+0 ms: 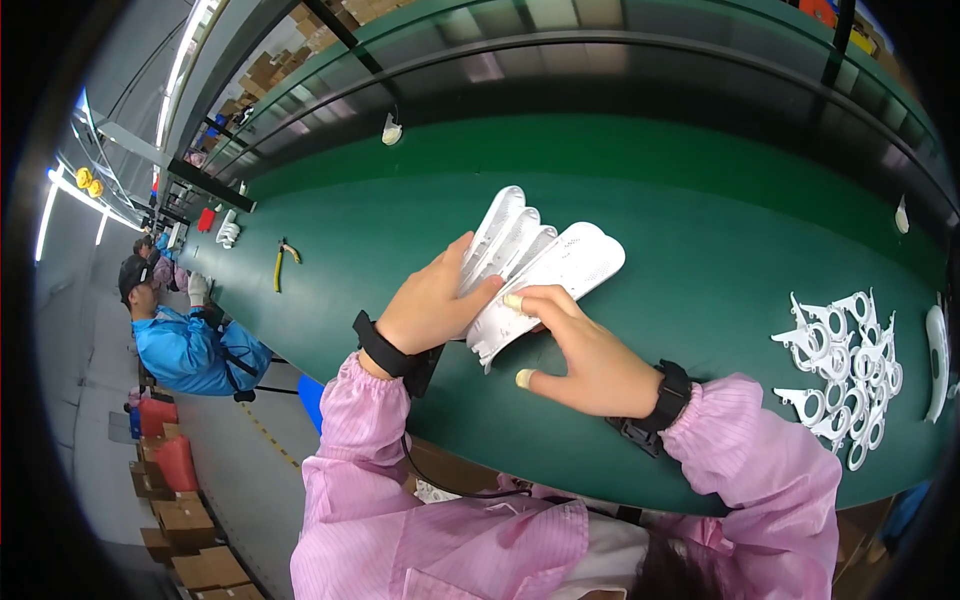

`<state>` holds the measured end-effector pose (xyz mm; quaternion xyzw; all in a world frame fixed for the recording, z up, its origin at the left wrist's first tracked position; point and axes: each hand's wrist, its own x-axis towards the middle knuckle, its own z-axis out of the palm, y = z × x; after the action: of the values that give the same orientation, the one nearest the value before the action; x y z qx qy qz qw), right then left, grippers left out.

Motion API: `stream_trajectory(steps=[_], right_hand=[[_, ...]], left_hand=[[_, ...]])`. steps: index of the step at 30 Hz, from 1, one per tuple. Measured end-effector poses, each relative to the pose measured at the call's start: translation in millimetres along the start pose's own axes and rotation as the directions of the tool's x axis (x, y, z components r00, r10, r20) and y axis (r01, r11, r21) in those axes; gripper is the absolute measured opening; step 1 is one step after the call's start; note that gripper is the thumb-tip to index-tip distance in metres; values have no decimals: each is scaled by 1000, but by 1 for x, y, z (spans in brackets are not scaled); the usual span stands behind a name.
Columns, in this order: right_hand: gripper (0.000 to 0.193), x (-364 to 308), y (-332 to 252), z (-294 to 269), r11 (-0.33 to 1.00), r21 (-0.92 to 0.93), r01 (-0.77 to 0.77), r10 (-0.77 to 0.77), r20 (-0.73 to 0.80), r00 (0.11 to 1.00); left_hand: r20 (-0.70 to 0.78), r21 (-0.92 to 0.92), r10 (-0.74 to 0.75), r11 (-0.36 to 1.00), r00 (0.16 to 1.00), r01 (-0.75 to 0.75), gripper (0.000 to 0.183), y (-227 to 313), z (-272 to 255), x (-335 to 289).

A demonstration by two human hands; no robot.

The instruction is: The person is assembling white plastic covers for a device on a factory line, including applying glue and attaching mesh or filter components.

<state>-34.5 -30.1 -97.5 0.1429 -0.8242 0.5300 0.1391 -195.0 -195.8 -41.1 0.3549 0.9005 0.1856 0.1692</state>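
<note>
Several long white plastic shells (530, 275), rounded at their far ends, are fanned out side by side above the green table. My left hand (435, 300) grips them from the left, its thumb lying across their inner faces. From the right, my right hand (590, 355) reaches in with thumb and fingers spread apart. Its index fingertip, in a pale finger cover, touches the nearest shell, while the covered thumb stands off it. Black bands circle both wrists. The undersides of the shells and some left fingers are hidden.
White ringed plastic parts (850, 375) lie heaped at the right, near a curved white piece (937, 362). Yellow-handled pliers (283, 264) rest at the left on the green table (690, 260). Beyond them are white parts (228, 230). A co-worker in blue (190, 345) sits at the left edge.
</note>
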Motion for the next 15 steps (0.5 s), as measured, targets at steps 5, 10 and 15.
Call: stream_trajectory(steps=[5,10,15], right_hand=[[49,-32,-37,-37,978,72,-196,189,89,978],[40,-117,-64,-143,908,-332,-254,282,38,959],[44,-252,-49,-284,468,-564,-680,345,-592,728]], left_hand=[[-82,15,176,984,981,-176,80,-5,14,-9],[-83,325,410,873,908,-364,88,16,28,-23],[-3,330,374,876,928,-352,88,51,31,-55]])
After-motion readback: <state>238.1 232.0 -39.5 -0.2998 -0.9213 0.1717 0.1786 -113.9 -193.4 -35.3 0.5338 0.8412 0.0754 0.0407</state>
